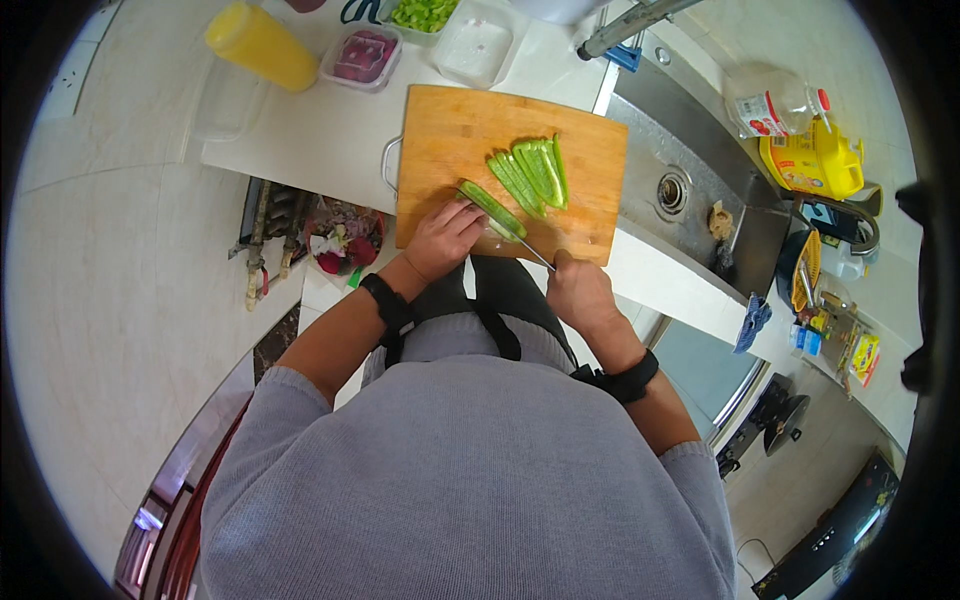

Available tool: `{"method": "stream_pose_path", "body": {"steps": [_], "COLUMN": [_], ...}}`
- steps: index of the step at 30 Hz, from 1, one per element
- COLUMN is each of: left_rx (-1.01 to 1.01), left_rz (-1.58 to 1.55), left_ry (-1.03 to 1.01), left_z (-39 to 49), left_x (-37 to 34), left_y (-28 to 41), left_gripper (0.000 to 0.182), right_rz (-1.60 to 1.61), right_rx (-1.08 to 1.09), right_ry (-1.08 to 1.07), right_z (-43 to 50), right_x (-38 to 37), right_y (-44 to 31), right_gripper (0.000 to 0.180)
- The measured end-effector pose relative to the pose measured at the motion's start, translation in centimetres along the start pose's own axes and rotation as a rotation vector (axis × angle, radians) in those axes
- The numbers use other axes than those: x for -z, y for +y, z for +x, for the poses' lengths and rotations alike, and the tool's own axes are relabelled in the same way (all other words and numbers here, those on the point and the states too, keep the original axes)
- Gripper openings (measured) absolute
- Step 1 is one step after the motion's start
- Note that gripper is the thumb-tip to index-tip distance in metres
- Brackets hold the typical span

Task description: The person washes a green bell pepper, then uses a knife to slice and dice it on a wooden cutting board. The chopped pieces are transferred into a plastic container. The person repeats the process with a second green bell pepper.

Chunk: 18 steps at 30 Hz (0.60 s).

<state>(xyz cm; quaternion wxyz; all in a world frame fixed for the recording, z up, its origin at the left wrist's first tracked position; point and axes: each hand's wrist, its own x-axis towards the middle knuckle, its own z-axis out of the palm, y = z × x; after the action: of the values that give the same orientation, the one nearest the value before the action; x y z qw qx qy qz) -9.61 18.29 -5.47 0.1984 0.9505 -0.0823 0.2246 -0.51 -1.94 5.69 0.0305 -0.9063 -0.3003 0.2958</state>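
Observation:
A wooden cutting board lies on the counter in front of me. My left hand presses its fingers on a piece of green pepper near the board's lower edge. My right hand is closed on the handle of a knife, whose thin blade points up and left to the pepper piece. The blade is mostly hidden by the pepper, so how deep it sits I cannot tell. Several long green pepper strips lie side by side on the board, up and right of the piece.
A steel sink adjoins the board's right side. Beyond the board stand a white plastic tray, a tub of purple pieces, a tub of chopped greens and a yellow bottle. A waste bin is at lower left.

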Motion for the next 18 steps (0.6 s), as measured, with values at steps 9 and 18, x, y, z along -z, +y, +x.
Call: {"method": "stream_pose_path", "body": {"steps": [9,18], "left_rx": [0.018,0.013], "left_rz": [-0.017,-0.043], "left_ry": [-0.007,-0.009], "left_z": [-0.2,-0.3], "left_x": [-0.3,0.0], "left_y": [-0.3,-0.1], "left_gripper": [0.023,0.023], "right_rz": [-0.052,0.028], "right_rx": [-0.033,0.044], "right_ry": [-0.100,0.029], "right_z": [2.5,5.2], "right_x": [-0.5,-2.8], "right_y": [-0.5,0.6], "right_gripper": [0.015,0.016]}}
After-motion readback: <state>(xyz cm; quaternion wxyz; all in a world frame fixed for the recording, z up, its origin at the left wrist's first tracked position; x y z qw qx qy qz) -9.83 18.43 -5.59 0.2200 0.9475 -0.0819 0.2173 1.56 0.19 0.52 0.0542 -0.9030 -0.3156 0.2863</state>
